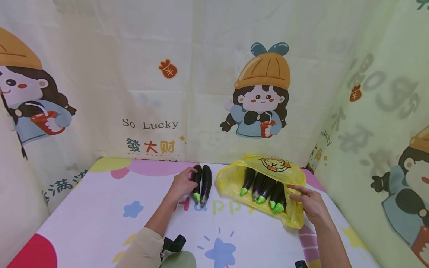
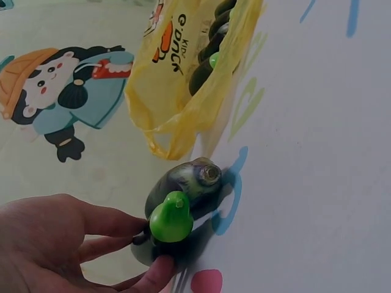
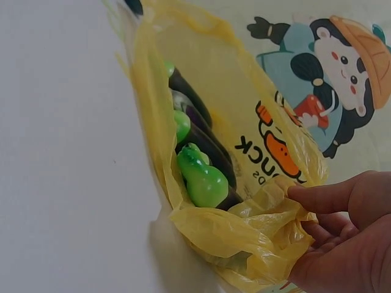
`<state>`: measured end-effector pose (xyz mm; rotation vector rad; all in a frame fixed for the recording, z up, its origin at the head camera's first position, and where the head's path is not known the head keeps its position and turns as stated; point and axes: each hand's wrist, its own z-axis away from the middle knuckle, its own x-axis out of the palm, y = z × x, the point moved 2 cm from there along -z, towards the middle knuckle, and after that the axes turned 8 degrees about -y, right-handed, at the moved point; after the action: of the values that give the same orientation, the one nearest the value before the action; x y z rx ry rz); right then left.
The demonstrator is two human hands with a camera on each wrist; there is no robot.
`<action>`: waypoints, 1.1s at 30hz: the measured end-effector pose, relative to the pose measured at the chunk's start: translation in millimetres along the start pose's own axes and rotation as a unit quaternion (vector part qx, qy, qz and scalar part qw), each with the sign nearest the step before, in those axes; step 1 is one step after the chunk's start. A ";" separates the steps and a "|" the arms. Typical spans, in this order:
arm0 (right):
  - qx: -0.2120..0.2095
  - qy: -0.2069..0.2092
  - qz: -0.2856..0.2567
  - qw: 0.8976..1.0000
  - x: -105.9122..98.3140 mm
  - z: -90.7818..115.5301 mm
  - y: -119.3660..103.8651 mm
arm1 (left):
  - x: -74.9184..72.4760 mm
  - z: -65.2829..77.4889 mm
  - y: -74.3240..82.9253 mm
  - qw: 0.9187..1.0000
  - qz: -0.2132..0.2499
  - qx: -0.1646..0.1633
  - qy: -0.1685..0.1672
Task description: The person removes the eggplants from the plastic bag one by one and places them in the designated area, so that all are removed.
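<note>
Walled round at back and sides by a pale backdrop (image 1: 201, 44) printed with cartoon figures. Below it, a white tabletop (image 1: 94, 227) with coloured shapes and lettering. On the right half of that, a yellow plastic bag (image 1: 288, 174), lying with its mouth open toward the person. At the bag's right edge, the right hand (image 1: 312, 204), pinching the thin plastic between thumb and fingers. Off to the left, well apart from its partner, the left hand (image 1: 183, 183), bent over a green-stemmed eggplant (image 1: 198, 182), thumb against its left side; seemingly pinching it, though hard to swear to with the fingertips partly hidden.

Just right of that, a gray-stemmed eggplant (image 1: 207, 180), side by side with the first. Laid as a pair between left hand and bag, long axes pointing away from the person, stem ends near; much closer to the left hand than the right, with the bag's mouth off to the right. Inside the bag, five bagged eggplants (image 1: 267, 189) in a slanted row, stem ends toward the opening.
</note>
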<state>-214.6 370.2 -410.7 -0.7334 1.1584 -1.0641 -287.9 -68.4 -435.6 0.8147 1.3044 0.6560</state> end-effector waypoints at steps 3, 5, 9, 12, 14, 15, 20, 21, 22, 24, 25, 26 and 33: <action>0.000 -0.001 -0.002 1.000 0.1 -0.2 0.4 | 0.3 0.5 0.4 1.000 -0.005 0.004 0.002; 0.002 -0.001 -0.002 1.000 0.1 -0.3 1.2 | 0.6 1.1 0.6 1.000 -0.008 0.003 0.002; 0.000 -0.002 0.001 1.000 0.0 -1.0 2.5 | 0.1 1.9 -0.2 1.000 -0.010 0.000 -0.002; -0.003 -0.002 0.002 1.000 -0.1 -1.5 2.4 | -1.1 1.2 -1.2 1.000 -0.019 0.006 0.004; -0.004 -0.002 0.002 1.000 0.0 -1.4 1.8 | -1.8 0.8 -1.4 0.999 -0.031 0.014 0.013; -0.004 -0.002 0.002 1.000 0.0 -1.5 1.7 | -2.2 0.8 -1.3 0.999 -0.036 0.018 0.017; -0.001 -0.002 0.004 1.000 0.1 -1.2 1.6 | -2.5 1.9 -0.2 0.999 -0.034 0.008 0.022; 0.000 -0.002 0.005 1.000 0.0 -1.2 1.6 | -2.4 2.0 -0.3 0.999 -0.033 0.003 0.021; 0.000 -0.002 0.005 1.000 0.1 -0.9 1.4 | -2.0 2.1 -0.4 0.999 -0.032 -0.002 0.021; 0.002 -0.002 0.005 1.000 0.3 -0.5 0.9 | -0.8 2.5 -0.6 0.999 -0.030 -0.013 0.021; 0.001 -0.002 0.006 1.000 0.2 -0.5 0.8 | 0.0 2.5 -0.9 0.999 -0.031 -0.016 0.023; 0.000 -0.003 0.006 1.000 0.2 -0.3 0.7 | 0.4 2.2 -1.5 0.999 -0.036 -0.019 0.027; -0.003 -0.005 -0.003 1.000 0.4 -0.9 1.7 | 2.4 3.6 -4.0 0.998 -0.033 -0.041 0.039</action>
<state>-215.0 370.5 -412.7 -0.7467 1.1517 -1.0615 -284.1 -69.3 -440.0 0.6816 1.3606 0.6892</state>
